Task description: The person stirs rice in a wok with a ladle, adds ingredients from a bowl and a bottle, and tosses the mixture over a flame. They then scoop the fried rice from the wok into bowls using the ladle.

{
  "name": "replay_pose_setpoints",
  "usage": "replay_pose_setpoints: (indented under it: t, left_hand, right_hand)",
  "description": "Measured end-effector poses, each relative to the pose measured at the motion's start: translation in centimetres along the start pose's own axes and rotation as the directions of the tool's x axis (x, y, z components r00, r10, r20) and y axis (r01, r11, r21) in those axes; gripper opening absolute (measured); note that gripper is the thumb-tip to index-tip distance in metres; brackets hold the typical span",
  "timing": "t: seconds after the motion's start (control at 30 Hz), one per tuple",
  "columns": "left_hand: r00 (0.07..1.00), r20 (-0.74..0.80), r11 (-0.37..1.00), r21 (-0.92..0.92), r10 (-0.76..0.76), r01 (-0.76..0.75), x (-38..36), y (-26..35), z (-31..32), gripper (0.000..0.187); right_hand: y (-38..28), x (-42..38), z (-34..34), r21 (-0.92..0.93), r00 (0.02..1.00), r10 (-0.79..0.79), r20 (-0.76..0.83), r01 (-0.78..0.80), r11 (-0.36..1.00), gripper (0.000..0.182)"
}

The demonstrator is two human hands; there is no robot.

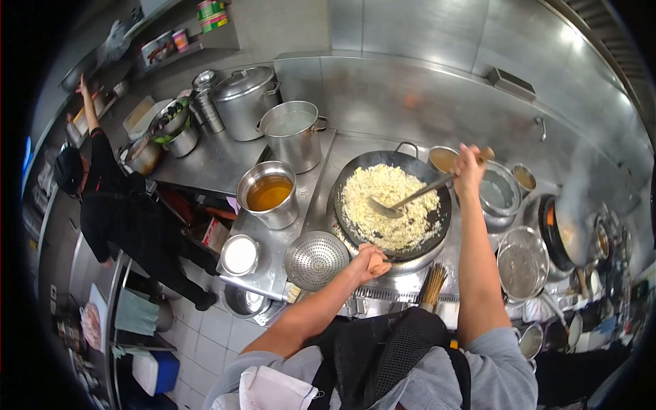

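Note:
A large black wok (350, 169) sits on the burner, filled with yellow-white fried rice (396, 184) mixed with egg. My left hand (371, 264) is closed at the wok's near rim, around its near handle; a tan fold, perhaps a cloth, shows among the fingers. My right hand (469, 171) grips the wooden-ended handle of a metal ladle (424, 190) over the wok's right side. The ladle's head rests in the middle of the rice. Just left of my left hand lies a round perforated strainer (316, 262).
Left of the wok stand a pot of amber liquid (270, 195), a tall stockpot (294, 140) and a white-filled container (240, 255). A bamboo brush (434, 285) stands in front. Rightward are a mesh strainer (523, 263) and a steaming wok (555, 229). A co-worker (123, 205) reaches toward a shelf.

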State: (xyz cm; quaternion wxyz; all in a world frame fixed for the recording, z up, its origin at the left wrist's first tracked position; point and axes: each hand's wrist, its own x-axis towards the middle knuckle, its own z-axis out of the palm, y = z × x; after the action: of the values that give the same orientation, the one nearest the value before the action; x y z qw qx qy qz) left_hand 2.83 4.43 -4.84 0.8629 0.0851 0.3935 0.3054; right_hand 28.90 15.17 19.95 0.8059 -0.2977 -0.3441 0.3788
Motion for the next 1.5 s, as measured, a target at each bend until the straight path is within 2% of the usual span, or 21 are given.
replay_pose_setpoints:
  t: [0.07,0.23,0.3,0.33,0.4,0.43,0.53,0.57,0.63,0.83,0.9,1.0,1.07,1.13,1.17,1.27,1.3,1.33,1.37,1.43,1.5]
  left_hand:
    - [0.991,0.065,0.993,-0.042,0.116,-0.113,1.2,-0.8,-1.6,0.017]
    - [0.983,0.169,0.997,-0.048,0.066,-0.058,-10.8,-2.7,1.2,0.011]
    - [0.995,-0.02,0.992,-0.072,0.099,-0.1,-10.7,-3.6,1.7,0.009]
    - [0.939,0.34,0.974,-0.191,-0.054,0.126,-4.7,-2.9,-2.7,0.008]
    - [0.994,0.091,0.997,-0.027,0.068,-0.065,-4.9,-1.2,0.4,0.009]
    - [0.941,0.182,0.958,-0.02,0.284,-0.285,-7.6,-2.1,0.8,0.009]
    - [0.953,0.278,0.992,-0.072,0.123,-0.107,-9.6,-7.5,-7.5,0.014]
    - [0.949,0.287,0.991,-0.059,0.129,-0.117,-10.7,-7.2,-6.6,0.014]
    - [0.978,-0.023,0.978,-0.011,0.208,-0.208,-14.3,-7.8,-3.7,0.012]
    - [0.974,0.175,0.975,-0.197,0.14,-0.105,-7.6,-3.8,-4.1,0.007]
    - [0.981,0.1,0.985,-0.052,0.169,-0.164,-9.1,-3.7,-3.1,0.004]
    - [0.991,0.136,1.0,-0.027,-0.007,0.011,-5.2,-1.3,-2.2,0.006]
    - [0.991,0.095,0.995,-0.01,0.095,-0.094,-6.7,-1.9,-1.3,0.006]
    - [0.944,0.2,0.96,-0.152,0.264,-0.236,-7.8,-5.3,-3.6,0.007]
    - [0.952,0.172,0.964,0.042,0.252,-0.263,-10.3,-6.4,-4.7,0.009]
    - [0.985,0.153,0.995,0.043,0.079,-0.087,-7.7,-7.9,-9.5,0.012]
    - [0.971,0.066,0.973,0.003,0.228,-0.229,-10.4,-6.2,-4.8,0.014]
    - [0.944,0.204,0.959,-0.163,0.261,-0.231,-6.4,-5.1,-5.9,0.017]
    - [0.933,0.127,0.941,-0.063,0.338,-0.332,-6.7,-3.3,-2.9,0.016]
    - [0.97,0.197,0.984,-0.126,0.145,-0.122,-2.2,-0.6,-2.3,0.009]
    - [0.966,0.179,0.981,-0.098,0.185,-0.17,0.5,0.1,-2.3,0.009]
  right_hand:
    - [-1.3,-0.8,2.8,-0.012,0.991,0.08,0.105,-0.08,0.997,0.032]
    - [-11.9,-2.5,13.3,-0.171,0.959,0.1,0.265,-0.055,0.984,0.031]
    - [-12.3,-4.5,15.4,-0.203,0.957,0.094,0.274,-0.038,0.978,0.03]
    - [-11.8,-5.9,16.0,-0.234,0.954,0.09,0.285,-0.022,0.972,0.029]
    - [-3.4,-7.2,13.0,-0.355,0.955,0.006,0.296,0.104,0.929,0.035]
    - [-1.3,-7.3,11.4,-0.322,0.95,-0.038,0.309,0.142,0.936,0.034]
    - [-5.6,-6.0,11.2,-0.308,0.936,-0.025,0.352,0.141,0.941,0.032]
    - [-8.2,-6.0,12.3,-0.217,0.943,0.002,0.332,0.075,0.973,0.03]
    - [-12.0,-6.7,14.4,-0.236,0.951,0.055,0.305,0.02,0.971,0.03]
    - [-15.8,-8.0,18.2,-0.345,0.928,0.156,0.337,-0.032,0.938,0.032]
    - [-18.1,-8.0,19.4,-0.336,0.907,0.167,0.387,-0.03,0.941,0.033]
    - [-13.2,-9.7,18.4,-0.443,0.946,0.119,0.302,0.029,0.896,0.034]
    - [-2.6,-8.2,12.7,-0.454,0.951,-0.04,0.308,0.184,0.872,0.035]
    - [-1.5,-7.2,10.0,-0.434,0.944,-0.155,0.293,0.276,0.858,0.034]
    - [-4.2,-7.5,10.6,-0.331,0.94,-0.073,0.333,0.189,0.924,0.031]
    - [-8.6,-7.5,12.2,-0.235,0.938,0.022,0.347,0.064,0.97,0.031]
    - [-9.1,-7.3,12.6,-0.28,0.955,0.007,0.298,0.08,0.957,0.031]
    - [-9.9,-6.7,12.8,-0.262,0.961,0.062,0.269,0.011,0.965,0.029]
    - [-10.8,-6.0,13.2,-0.279,0.964,0.038,0.263,0.039,0.959,0.029]
    - [-15.3,-5.5,14.7,-0.263,0.954,0.031,0.297,0.051,0.964,0.029]
    - [-19.8,-4.3,15.5,-0.178,0.923,-0.061,0.38,0.138,0.974,0.03]
